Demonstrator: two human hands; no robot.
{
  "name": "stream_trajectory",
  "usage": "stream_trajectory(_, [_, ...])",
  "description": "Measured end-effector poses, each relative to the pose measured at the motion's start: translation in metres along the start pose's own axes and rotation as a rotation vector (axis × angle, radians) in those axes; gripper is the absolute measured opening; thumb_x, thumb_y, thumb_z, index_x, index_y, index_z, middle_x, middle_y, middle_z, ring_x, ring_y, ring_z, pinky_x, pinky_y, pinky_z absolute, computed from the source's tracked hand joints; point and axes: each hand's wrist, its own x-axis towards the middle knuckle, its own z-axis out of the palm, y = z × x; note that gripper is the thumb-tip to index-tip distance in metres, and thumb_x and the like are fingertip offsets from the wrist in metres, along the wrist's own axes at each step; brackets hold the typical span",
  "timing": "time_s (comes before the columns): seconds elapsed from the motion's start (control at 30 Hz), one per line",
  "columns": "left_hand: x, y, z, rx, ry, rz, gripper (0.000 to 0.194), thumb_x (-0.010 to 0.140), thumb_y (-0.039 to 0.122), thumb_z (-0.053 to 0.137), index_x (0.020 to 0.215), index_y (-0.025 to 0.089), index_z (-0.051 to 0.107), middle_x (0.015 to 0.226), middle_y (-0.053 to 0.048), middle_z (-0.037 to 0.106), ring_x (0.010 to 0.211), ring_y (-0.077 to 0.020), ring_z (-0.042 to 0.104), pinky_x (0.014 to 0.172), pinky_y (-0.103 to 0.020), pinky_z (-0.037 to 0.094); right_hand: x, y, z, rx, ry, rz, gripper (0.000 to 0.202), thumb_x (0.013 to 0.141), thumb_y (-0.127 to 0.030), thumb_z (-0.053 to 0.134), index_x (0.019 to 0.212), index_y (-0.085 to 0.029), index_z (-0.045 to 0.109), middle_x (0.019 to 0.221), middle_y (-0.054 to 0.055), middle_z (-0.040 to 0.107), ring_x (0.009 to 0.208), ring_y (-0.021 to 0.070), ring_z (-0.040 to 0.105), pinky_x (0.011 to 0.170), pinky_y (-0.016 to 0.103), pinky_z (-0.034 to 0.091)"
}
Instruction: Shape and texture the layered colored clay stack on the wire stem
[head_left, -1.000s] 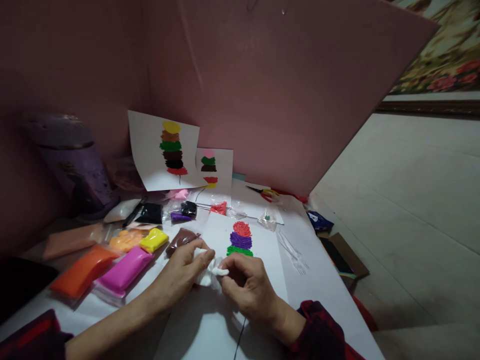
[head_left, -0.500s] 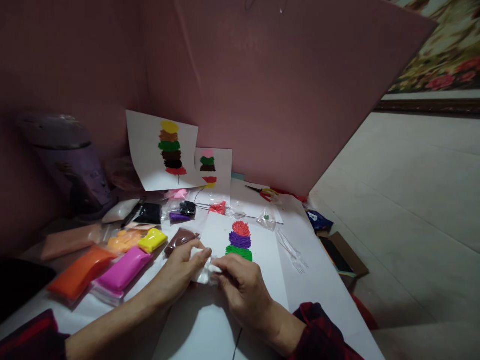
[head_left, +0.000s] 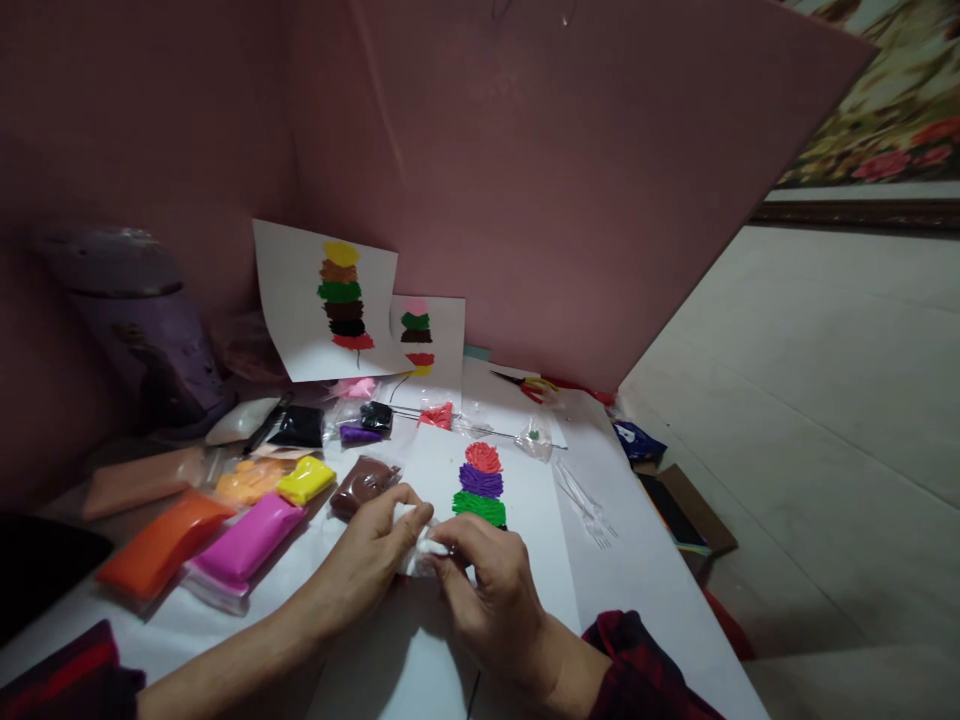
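Observation:
My left hand (head_left: 379, 545) grips a clear bag of white clay (head_left: 405, 520) between thumb and fingers. My right hand (head_left: 491, 585) pinches a soft white lump of clay (head_left: 433, 547) at the bag's right end. Both hands meet over a white sheet (head_left: 536, 560), on which red, purple and green clay patches (head_left: 480, 485) lie in a column. The column's lower end is hidden behind my right hand. Just beyond my left hand lies a brown clay packet (head_left: 365, 487).
To the left lie magenta (head_left: 247, 540), orange (head_left: 161, 550) and yellow (head_left: 306, 481) clay packets, with a purple bottle (head_left: 142, 340) behind. Two sheets with colored columns (head_left: 292, 300) lean on the wall. Scissors (head_left: 532, 387) lie at the back, plastic forks (head_left: 589, 510) at the right.
The white lump now shows more plainly between my fingers, at the bag's end. My left hand has shifted slightly to the right; both hands still hold on.

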Motion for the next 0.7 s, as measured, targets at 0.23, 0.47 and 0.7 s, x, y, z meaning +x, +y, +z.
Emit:
stream_trajectory(0.23, [-0.002, 0.003, 0.003, 0.061, 0.044, 0.008, 0.036, 0.078, 0.055, 0.051, 0.067, 0.020, 0.046, 0.048, 0.006, 0.044, 0.043, -0.0115, 0.043, 0.042, -0.022, 0.030, 0.002, -0.003, 0.001, 0.091, 0.004, 0.108, 0.016, 0.072, -0.005, 0.050, 0.077, -0.016, 0.060, 0.064, 0.001, 0.058, 0.053, 0.0123, 0.051, 0.050, 0.024, 0.041])
stream_trajectory(0.47, [-0.003, 0.009, 0.003, -0.076, 0.045, -0.158, 0.046, 0.071, 0.066, 0.052, 0.072, 0.021, 0.046, 0.042, 0.008, 0.047, 0.032, -0.0072, 0.033, 0.033, -0.018, 0.023, 0.004, 0.001, 0.007, 0.565, 0.084, 0.561, 0.006, 0.070, -0.015, 0.062, 0.070, -0.017, 0.056, 0.057, -0.003, 0.056, 0.047, 0.0094, 0.053, 0.044, 0.019, 0.041])
stream_trajectory(0.7, [-0.004, 0.018, -0.002, -0.223, 0.106, -0.305, 0.047, 0.071, 0.067, 0.055, 0.078, 0.022, 0.043, 0.039, 0.008, 0.046, 0.029, -0.0038, 0.025, 0.031, -0.014, 0.014, 0.006, 0.011, 0.009, 0.833, 0.034, 0.739, 0.023, 0.073, -0.033, 0.072, 0.079, -0.015, 0.058, 0.053, 0.001, 0.066, 0.029, 0.0029, 0.035, 0.029, 0.014, 0.025])
